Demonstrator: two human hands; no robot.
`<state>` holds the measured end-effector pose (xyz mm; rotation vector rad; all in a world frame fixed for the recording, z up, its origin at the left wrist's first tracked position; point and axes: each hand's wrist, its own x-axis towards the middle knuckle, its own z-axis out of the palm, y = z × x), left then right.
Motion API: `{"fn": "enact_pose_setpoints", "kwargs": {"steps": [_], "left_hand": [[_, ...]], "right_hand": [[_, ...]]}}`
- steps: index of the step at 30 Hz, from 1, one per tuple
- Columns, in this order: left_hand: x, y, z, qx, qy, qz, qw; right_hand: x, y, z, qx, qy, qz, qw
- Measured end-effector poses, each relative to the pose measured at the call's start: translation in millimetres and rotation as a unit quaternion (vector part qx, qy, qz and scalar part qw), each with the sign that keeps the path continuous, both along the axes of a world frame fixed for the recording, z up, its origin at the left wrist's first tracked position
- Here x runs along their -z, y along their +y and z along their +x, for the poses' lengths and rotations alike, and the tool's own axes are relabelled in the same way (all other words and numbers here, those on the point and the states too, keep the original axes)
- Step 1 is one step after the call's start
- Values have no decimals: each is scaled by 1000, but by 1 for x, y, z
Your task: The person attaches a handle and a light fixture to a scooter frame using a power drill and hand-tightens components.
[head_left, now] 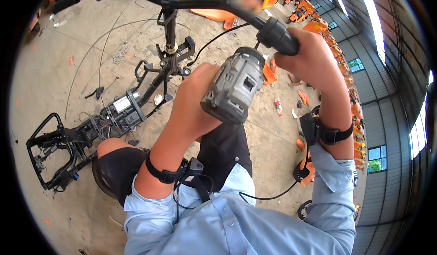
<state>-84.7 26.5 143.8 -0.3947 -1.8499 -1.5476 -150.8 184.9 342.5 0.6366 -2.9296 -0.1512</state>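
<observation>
My left hand [193, 93] is closed around a grey and black cordless power tool [234, 86]. The tool is held up in front of my body, its body hiding most of my fingers. Just beyond it, my right hand [314, 57] is wrapped about the black grip [277, 34] at the right end of a handlebar [195, 3]. The handlebar belongs to a stripped black scooter frame [154, 82]. Whether the tool touches the handlebar grip cannot be made out.
Wiring and a black box with a pale label [122, 104] sit on the frame. A thin cable [102, 50] hangs from the handlebar. A chain [120, 54], a bottle [278, 105] and orange pieces lie on the floor. Orange scooters [300, 11] line the right wall.
</observation>
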Motion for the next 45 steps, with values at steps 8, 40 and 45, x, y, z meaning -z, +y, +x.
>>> {"fn": "enact_pose_setpoints", "kwargs": {"steps": [8, 40, 45], "left_hand": [[17, -3, -13, 23, 51, 34, 998], [110, 28, -52, 108, -33, 68, 991], [136, 41, -37, 35, 85, 87, 992]], "right_hand": [[6, -1, -3, 19, -5, -33, 999], [12, -9, 0, 85, 95, 4, 992], [11, -8, -5, 57, 12, -56, 997]]}}
